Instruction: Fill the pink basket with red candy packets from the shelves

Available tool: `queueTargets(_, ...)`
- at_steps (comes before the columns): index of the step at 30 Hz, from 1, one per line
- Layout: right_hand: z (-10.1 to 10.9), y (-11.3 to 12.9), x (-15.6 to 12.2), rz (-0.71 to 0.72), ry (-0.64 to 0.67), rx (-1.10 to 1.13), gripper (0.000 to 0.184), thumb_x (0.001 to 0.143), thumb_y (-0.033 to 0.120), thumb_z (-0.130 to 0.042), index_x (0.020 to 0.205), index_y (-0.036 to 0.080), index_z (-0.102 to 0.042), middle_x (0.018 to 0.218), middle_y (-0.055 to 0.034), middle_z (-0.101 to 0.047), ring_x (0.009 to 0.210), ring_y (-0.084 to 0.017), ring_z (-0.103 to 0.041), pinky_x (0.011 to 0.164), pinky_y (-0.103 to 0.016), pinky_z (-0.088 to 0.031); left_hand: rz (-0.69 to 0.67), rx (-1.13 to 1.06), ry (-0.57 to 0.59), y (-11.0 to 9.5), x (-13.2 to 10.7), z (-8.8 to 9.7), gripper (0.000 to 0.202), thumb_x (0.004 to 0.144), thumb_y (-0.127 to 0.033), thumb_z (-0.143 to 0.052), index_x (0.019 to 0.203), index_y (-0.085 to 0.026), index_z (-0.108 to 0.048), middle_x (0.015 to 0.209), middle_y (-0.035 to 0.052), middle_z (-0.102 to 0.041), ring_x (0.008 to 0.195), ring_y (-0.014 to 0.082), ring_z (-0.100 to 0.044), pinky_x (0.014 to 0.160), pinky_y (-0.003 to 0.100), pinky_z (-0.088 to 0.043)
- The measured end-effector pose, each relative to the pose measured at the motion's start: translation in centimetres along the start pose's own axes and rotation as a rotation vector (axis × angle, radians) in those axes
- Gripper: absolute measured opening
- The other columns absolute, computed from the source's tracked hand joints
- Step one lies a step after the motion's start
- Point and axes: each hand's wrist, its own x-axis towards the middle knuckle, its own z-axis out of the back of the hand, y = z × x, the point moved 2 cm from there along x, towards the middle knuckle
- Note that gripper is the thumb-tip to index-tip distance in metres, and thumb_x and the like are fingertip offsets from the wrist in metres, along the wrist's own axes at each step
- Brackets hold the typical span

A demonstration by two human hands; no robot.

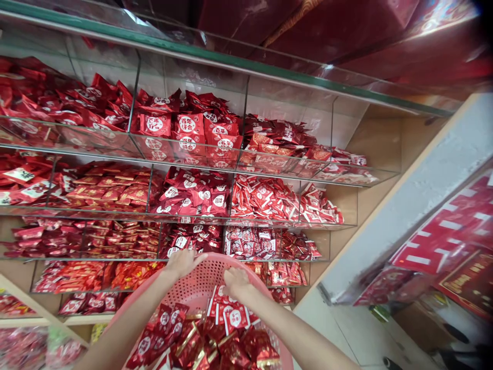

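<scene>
A pink perforated plastic basket (204,280) is in front of me, tilted, with several red candy packets (234,318) heaped inside. My left hand (184,263) grips the basket's far rim, its fingers against the edge. Inside the basket, near the far wall, is my right hand (236,283), its fingers curled and closed. White-marked red packets lie just below the right hand, and whether any are between the fingers is hidden. Darker red packets with gold bands (188,339) fill the near part of the basket.
Stepped clear shelves (185,163) hold divided rows of red packets beyond the basket. A glass shelf edge (231,61) crosses overhead, with dark red boxes (308,25) above it. Tiled floor (327,334) and red packaged goods (442,231) lie to the right.
</scene>
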Motion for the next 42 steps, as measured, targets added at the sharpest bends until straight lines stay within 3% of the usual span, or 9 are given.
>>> queueTargets(4,-0.2,1.0,-0.4,0.07,-0.001,-0.102,0.05,0.066,0.004,-0.051,0.115,0.014,-0.047,0.106,-0.0163,-0.057,0.101,-0.025,-0.053,0.08,-0.04,-0.044,0.02,-0.018,0.018,-0.1,-0.2,0.3,0.074,0.075,-0.066,-0.011,0.082,-0.013,-0.063,0.084,0.0169,-0.065,0.085,0.0283,-0.059,0.074,0.039,-0.041)
queueTargets(7,-0.7,1.4,-0.6,0.262,0.044,-0.183,0.046,0.067,0.008,-0.053,0.11,0.025,-0.052,0.116,-0.009,-0.049,0.109,-0.024,-0.045,0.083,-0.039,-0.043,0.03,-0.023,0.029,-0.2,-0.2,0.4,0.074,0.075,-0.066,-0.011,0.083,-0.014,-0.063,0.086,0.0176,-0.064,0.087,0.0281,-0.059,0.075,0.039,-0.041)
queueTargets(10,-1.3,1.1,-0.6,0.411,0.112,-0.253,0.04,0.07,0.011,-0.052,0.105,0.03,-0.056,0.112,-0.0048,-0.049,0.107,-0.023,-0.044,0.083,-0.037,-0.043,0.026,-0.008,0.031,-0.3,-0.2,0.5,0.074,0.075,-0.066,-0.011,0.083,-0.013,-0.063,0.085,0.0176,-0.064,0.086,0.0285,-0.059,0.075,0.04,-0.04)
queueTargets(16,-1.3,0.4,-0.1,0.394,0.175,-0.273,0.047,0.062,0.014,-0.06,0.107,0.027,-0.055,0.108,-0.0035,-0.052,0.1,-0.023,-0.049,0.082,-0.034,-0.045,0.015,-0.005,0.022,-0.1,-0.1,0.3,0.074,0.076,-0.065,-0.01,0.082,-0.013,-0.063,0.084,0.0171,-0.065,0.085,0.0291,-0.059,0.074,0.04,-0.041)
queueTargets(25,-1.3,0.9,0.7,0.428,0.266,-0.305,0.052,0.06,0.021,-0.062,0.109,0.034,-0.052,0.108,-0.0016,-0.051,0.087,-0.02,-0.057,0.07,-0.03,-0.047,0.021,-0.007,0.025,-0.1,-0.1,0.2,0.073,0.076,-0.064,-0.011,0.086,-0.015,-0.063,0.086,0.0168,-0.064,0.086,0.0281,-0.059,0.075,0.039,-0.041)
queueTargets(31,-0.3,-0.3,0.3,0.412,0.227,-0.282,0.043,0.063,0.019,-0.059,0.105,0.029,-0.056,0.102,-0.0041,-0.055,0.088,-0.021,-0.057,0.068,-0.03,-0.047,0.015,-0.006,0.025,-0.1,-0.1,0.3,0.073,0.076,-0.064,-0.01,0.086,-0.015,-0.063,0.086,0.0172,-0.065,0.086,0.0284,-0.059,0.075,0.039,-0.041)
queueTargets(42,1.0,-2.3,-2.4,0.4,0.135,-0.213,0.042,0.065,0.013,-0.051,0.106,0.021,-0.055,0.101,-0.008,-0.055,0.083,-0.02,-0.058,0.067,-0.028,-0.046,0.004,0.014,0.018,0.0,0.0,0.1,0.075,0.076,-0.064,-0.008,0.083,-0.014,-0.063,0.083,0.0164,-0.065,0.085,0.0285,-0.06,0.074,0.039,-0.042)
